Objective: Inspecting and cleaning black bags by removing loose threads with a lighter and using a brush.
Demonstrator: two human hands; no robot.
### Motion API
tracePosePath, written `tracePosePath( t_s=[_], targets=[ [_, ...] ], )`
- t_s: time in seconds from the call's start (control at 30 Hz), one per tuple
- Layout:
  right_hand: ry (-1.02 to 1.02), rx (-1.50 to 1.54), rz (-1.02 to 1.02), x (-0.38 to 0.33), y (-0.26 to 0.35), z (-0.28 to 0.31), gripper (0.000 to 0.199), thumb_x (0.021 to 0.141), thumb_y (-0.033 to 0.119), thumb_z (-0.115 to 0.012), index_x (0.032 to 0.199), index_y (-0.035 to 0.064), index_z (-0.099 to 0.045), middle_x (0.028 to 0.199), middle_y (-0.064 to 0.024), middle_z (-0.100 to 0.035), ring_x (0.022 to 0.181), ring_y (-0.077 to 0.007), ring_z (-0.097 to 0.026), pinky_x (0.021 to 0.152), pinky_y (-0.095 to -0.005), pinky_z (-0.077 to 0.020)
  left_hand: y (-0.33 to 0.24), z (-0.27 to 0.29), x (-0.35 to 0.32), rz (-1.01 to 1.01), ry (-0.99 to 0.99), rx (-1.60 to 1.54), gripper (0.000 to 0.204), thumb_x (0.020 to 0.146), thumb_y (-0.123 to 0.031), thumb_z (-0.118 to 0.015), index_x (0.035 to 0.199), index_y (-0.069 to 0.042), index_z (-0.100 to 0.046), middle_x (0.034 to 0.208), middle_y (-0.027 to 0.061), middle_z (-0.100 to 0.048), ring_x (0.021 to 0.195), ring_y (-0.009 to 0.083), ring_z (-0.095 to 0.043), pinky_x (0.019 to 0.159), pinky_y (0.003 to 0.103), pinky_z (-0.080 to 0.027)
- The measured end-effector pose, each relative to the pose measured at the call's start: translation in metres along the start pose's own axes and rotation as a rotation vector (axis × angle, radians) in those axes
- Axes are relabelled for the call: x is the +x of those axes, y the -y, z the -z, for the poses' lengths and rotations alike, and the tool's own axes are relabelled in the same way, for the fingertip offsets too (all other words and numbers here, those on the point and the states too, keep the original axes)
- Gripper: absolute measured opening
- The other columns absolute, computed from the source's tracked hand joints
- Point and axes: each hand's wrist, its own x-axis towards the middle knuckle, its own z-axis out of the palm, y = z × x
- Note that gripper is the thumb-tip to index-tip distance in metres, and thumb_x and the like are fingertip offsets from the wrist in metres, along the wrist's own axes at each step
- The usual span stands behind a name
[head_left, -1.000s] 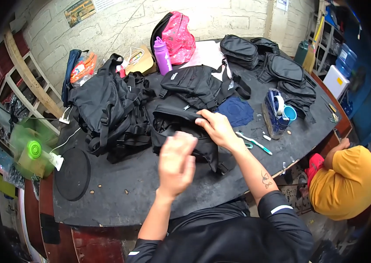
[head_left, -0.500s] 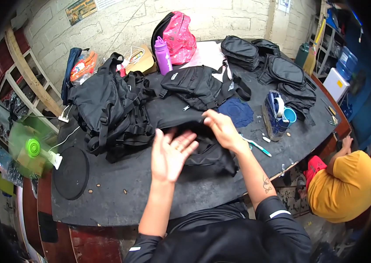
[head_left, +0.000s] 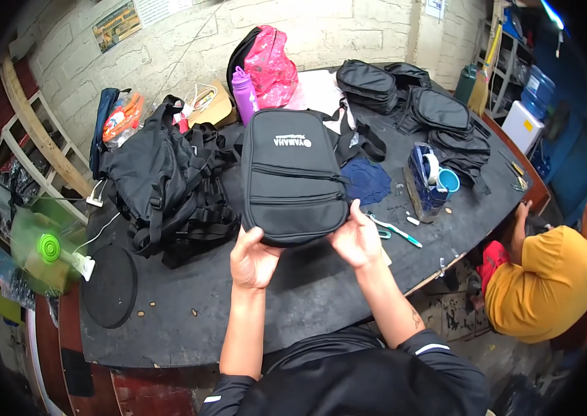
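Observation:
A small black bag (head_left: pixel 293 182) with white printing and two zippers across its front is held up over the table, front face toward me. My left hand (head_left: pixel 254 260) grips its lower left corner, thumb along the edge and the other fingers partly hidden beneath. At the lower right corner my right hand (head_left: pixel 357 239) holds it the same way. Behind the bag, most of another black bag is hidden; its straps (head_left: pixel 368 144) show at the right. A heap of black bags and straps (head_left: pixel 169 184) lies to the left of my left hand.
Scissors and a toothbrush (head_left: pixel 396 231) lie right of my hands, near a tape dispenser (head_left: pixel 424 184) and a blue cup (head_left: pixel 449 181). More black bags (head_left: pixel 439 111) lie far right. A fan (head_left: pixel 51 248) stands left beside a webbing roll (head_left: pixel 110 286). A person in yellow (head_left: pixel 546 284) crouches at right.
The black bag has been lifted and turned so its front faces me. My left hand, open before, now grips its lower left corner; my right hand has moved down to the lower right corner.

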Motion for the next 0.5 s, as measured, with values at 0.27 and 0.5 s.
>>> tracePosePath(
  t_s=[0.27,0.5],
  targets=[
    [0.172,0.085,-0.021,0.017,0.005,0.037,0.044,0.095,0.034,-0.042,0.120,-0.0009,-0.051,0.124,-0.0125,-0.055,0.117,-0.0255,-0.051,0.104,-0.0421,-0.0344,0.002,0.024,0.000,-0.064,-0.063,0.048,0.033,0.096,-0.023,-0.044,0.112,0.002,-0.057,0.115,0.0110,-0.060,0.110,0.0219,-0.055,0.100,0.038,-0.039],
    [0.085,0.234,-0.096,0.029,-0.008,0.061,0.040,0.096,0.031,-0.041,0.119,-0.0006,-0.052,0.122,-0.0113,-0.056,0.114,-0.0248,-0.052,0.104,-0.0411,-0.0365,0.005,0.040,-0.004,0.062,0.173,-0.145,0.044,0.087,-0.022,-0.038,0.118,0.006,-0.053,0.122,0.0149,-0.056,0.115,0.0299,-0.052,0.105,0.044,-0.033]
  ],
)
